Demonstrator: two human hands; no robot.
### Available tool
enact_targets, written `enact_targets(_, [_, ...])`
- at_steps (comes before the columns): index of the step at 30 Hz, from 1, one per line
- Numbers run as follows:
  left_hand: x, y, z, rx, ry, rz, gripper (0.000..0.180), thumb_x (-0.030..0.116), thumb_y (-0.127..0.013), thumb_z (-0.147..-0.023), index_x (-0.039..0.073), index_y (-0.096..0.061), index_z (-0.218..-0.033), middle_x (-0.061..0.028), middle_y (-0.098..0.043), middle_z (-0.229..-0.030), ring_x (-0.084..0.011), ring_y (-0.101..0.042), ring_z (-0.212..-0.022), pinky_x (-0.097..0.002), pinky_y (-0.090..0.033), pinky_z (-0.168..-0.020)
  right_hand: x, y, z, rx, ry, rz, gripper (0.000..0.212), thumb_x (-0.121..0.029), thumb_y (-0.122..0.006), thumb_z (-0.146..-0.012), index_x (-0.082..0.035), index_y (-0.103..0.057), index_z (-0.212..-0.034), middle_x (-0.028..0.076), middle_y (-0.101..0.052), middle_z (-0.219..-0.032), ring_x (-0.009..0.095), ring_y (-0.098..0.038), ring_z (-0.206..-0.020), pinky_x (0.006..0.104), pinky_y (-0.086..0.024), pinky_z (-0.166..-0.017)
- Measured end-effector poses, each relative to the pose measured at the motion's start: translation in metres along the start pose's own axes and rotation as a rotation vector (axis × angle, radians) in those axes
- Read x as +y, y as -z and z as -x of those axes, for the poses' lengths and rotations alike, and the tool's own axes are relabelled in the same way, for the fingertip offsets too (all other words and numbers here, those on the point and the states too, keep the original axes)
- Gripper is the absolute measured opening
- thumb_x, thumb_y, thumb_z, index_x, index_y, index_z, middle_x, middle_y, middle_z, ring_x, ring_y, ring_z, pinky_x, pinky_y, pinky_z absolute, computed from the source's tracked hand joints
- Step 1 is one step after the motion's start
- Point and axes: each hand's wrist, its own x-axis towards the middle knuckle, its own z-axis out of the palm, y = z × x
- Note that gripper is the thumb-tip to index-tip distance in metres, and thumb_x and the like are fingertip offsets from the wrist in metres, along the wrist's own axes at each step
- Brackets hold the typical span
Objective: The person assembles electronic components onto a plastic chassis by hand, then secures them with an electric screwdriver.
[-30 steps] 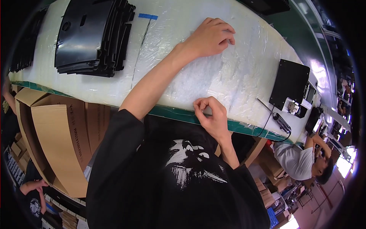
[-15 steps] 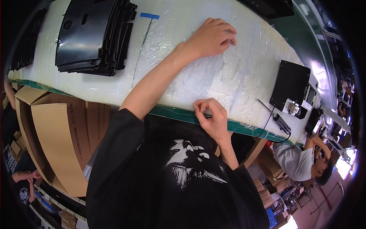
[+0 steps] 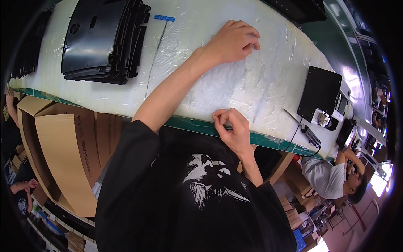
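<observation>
In the head view, a long white workbench wrapped in clear, wrinkled plastic film (image 3: pixel 268 80) runs across the upper part of the picture. The left hand (image 3: pixel 232 40) lies on the film far from the bench's near edge, palm down with the fingers curled and their tips pressing on the plastic. The right hand (image 3: pixel 230 126) sits at the bench's green near edge (image 3: pixel 189 124), fingers bunched together and pinching the film there; what else it grips cannot be told. A stack of black moulded plastic panels (image 3: pixel 103 40) rests on the bench to the left of the left forearm. A flat black square plate (image 3: pixel 321 92) lies on the bench to the right of both hands. Brown cardboard boxes (image 3: pixel 63 155) stand below the bench at its left end.
</observation>
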Motion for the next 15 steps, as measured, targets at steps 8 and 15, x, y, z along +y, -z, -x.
enact_targets(8, [-0.0007,-0.0007,-0.0002,0.010,-0.007,-0.015,0.019,0.010,-0.059,-0.085,0.015,-0.075,-0.093,0.0003,-0.067,-0.125,-0.0238,-0.055,-0.123,-0.0409,-0.038,-0.109,-0.0028,0.0014,-0.0008,-0.005,-0.014,-0.001,0.027,0.009,-0.072,-0.080,-0.003,-0.049,-0.077,0.013,-0.072,-0.085,0.024,-0.069,-0.075,0.0320,-0.054,-0.068])
enact_targets(15, [-0.0007,0.0007,-0.0010,-0.004,0.004,-0.011,0.020,0.009,-0.058,-0.085,0.016,-0.075,-0.093,0.0004,-0.067,-0.125,-0.0236,-0.054,-0.124,-0.0407,-0.037,-0.110,-0.0025,0.0027,-0.0002,0.001,-0.026,0.014,0.028,0.009,-0.073,-0.079,-0.004,-0.048,-0.076,0.013,-0.071,-0.085,0.024,-0.069,-0.075,0.0316,-0.054,-0.068])
